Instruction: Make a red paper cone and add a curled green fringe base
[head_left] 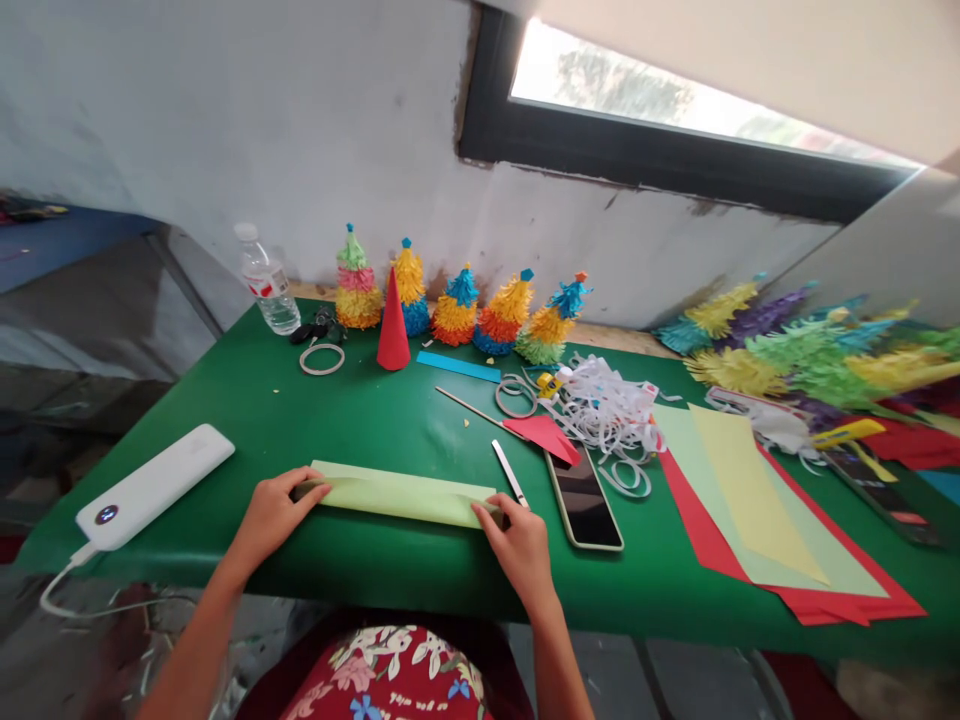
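A light green sheet of paper (pixel 405 497), bent over lengthwise into a long strip, lies at the front of the green table. Its left end is pinched between the thumb and fingers of my left hand (pixel 281 510). At the other end, my right hand (pixel 517 545) grips the paper the same way. A slim white cutter (pixel 511 474) rests just beyond my right hand, beside a phone (pixel 583 495) with a dark screen. Behind the paper stand a red paper cone (pixel 393 325) and a blue paper strip (pixel 459 366) lying flat.
Several fringed paper trees (pixel 454 308) line the wall, with a water bottle (pixel 268 282) at their left. A white power bank (pixel 156 487) lies front left. Tangled white strips (pixel 604 400) and coloured sheets (pixel 780 500) cover the right side. A green cloth covers the table (pixel 330 420).
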